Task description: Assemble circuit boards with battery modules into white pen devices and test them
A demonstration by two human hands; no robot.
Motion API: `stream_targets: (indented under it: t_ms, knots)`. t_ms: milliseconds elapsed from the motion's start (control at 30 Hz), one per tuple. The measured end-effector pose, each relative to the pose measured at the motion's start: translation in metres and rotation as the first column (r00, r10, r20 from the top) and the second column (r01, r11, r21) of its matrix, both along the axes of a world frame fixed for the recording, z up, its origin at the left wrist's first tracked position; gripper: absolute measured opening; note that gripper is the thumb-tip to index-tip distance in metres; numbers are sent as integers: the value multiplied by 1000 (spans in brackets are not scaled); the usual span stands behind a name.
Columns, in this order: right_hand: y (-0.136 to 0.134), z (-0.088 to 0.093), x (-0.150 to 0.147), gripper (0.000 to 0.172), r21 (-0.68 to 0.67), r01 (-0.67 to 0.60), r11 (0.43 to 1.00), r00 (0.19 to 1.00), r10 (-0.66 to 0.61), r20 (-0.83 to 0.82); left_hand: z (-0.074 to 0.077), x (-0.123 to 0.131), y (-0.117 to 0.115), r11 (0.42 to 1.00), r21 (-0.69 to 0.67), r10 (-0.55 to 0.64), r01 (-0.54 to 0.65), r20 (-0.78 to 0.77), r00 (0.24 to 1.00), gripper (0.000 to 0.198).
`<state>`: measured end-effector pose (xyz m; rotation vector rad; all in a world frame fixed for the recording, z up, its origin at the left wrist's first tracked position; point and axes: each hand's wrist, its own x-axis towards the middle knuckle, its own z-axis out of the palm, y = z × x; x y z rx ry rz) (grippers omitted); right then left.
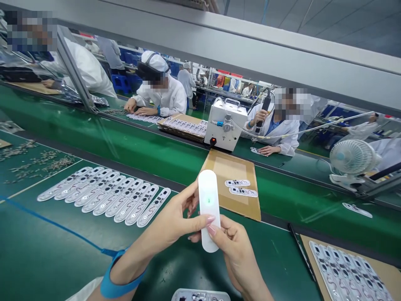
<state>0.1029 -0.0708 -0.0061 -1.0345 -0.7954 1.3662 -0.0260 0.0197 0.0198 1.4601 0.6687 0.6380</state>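
Note:
Between both hands, a long white plastic panel with rounded ends point(208, 184) is held upright above the green bench, its plain face toward me. A small green light glows through its middle. My left hand point(184, 217) grips it from the left, thumb on the front and fingers behind. On the lower right edge, my right hand point(234, 242) is closed, its thumb on the front beside the other thumb. Below them, at the bottom edge, lies another panel point(200, 295) with its electronics showing, partly cut off. A blue wrist strap point(120, 276) circles my left wrist.
A row of panels with circuitry point(109, 196) lies at left, near scattered small parts point(50, 161). A cardboard sheet point(232, 167) bears two panels; another cardboard point(388, 274) holds several. Beyond stand a white machine point(225, 125), a fan point(354, 161) and co-workers in white coats.

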Motion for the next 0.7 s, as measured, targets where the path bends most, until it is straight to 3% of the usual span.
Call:
stream_targets:
  t_ms: [300, 433, 567, 633, 700]
  knots:
    - [2, -6, 0, 37, 20, -14, 1000, 1000, 14, 0, -8, -4, 8, 998, 55, -39, 39, -4, 999, 56]
    - [-1, -2, 0, 35, 2, -33, 999, 999, 33, -21, -3, -5, 8, 987, -76, -136, 144, 103, 985, 60]
    - [-6, 3, 1, 41, 39, -288, 957, 939, 291, -183, -2, -12, -7, 917, -201, -291, 343, 250, 924, 53]
    - [-7, 1, 2, 44, 45, -424, 905, 875, 422, -238, -4, -19, -20, 936, -183, -234, 300, 313, 921, 49]
    - [-5, -3, 4, 42, -10, -483, 876, 868, 477, -140, -9, -29, -33, 974, -158, -94, 160, 361, 928, 50]
